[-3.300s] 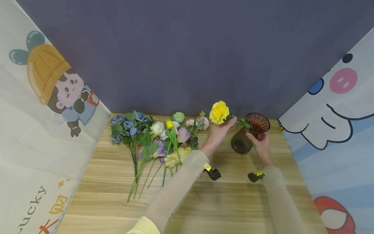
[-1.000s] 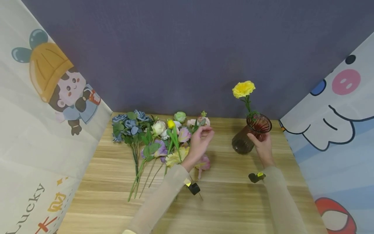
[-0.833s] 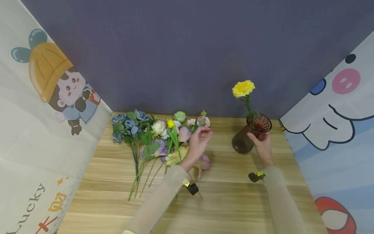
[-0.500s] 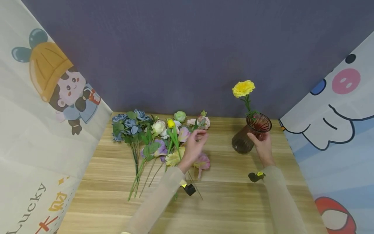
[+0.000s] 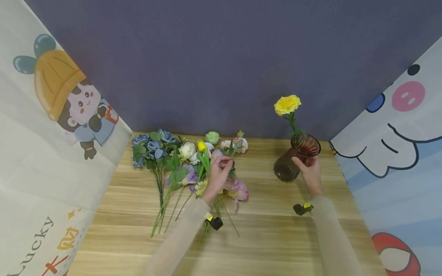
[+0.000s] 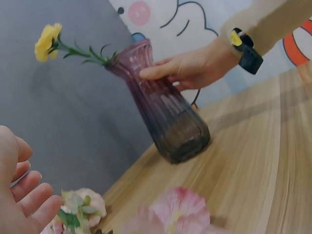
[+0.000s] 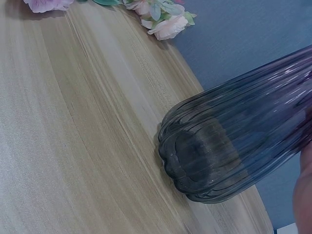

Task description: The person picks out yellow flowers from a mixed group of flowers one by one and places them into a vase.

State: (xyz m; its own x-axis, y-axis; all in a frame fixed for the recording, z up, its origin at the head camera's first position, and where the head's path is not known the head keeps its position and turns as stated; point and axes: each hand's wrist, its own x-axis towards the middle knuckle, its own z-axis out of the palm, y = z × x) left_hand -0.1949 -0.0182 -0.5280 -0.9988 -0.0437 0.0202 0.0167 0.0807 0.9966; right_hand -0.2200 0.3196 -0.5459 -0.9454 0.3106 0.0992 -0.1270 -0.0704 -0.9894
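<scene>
My right hand (image 5: 312,177) grips the neck of a ribbed glass vase (image 5: 286,168), purple-red at the flared top and smoky grey below. The vase leans; its thick base (image 7: 195,158) shows close over the wood in the right wrist view. One yellow carnation (image 5: 287,104) stands in it, head well above the rim, leaning left. My left hand (image 5: 216,177) hovers over the loose flowers with fingers loosely curled and nothing between them. Beneath and beside it are a pink-purple flower (image 5: 237,189), a yellow tulip (image 5: 202,145) and a pale yellow bloom (image 5: 201,188), partly hidden by the hand.
Blue roses (image 5: 153,147) lie at the back left of the wooden table (image 5: 269,237), beside a white rose (image 5: 187,150), a purple flower (image 5: 189,175) and a green bud (image 5: 212,137). Pale pink roses (image 5: 240,144) lie further right. A grey wall (image 5: 221,69) closes the back.
The yellow carnation has gone from my left hand into the vase, where it stands upright. My left hand has since moved left over the flowers; the right hand keeps holding the vase.
</scene>
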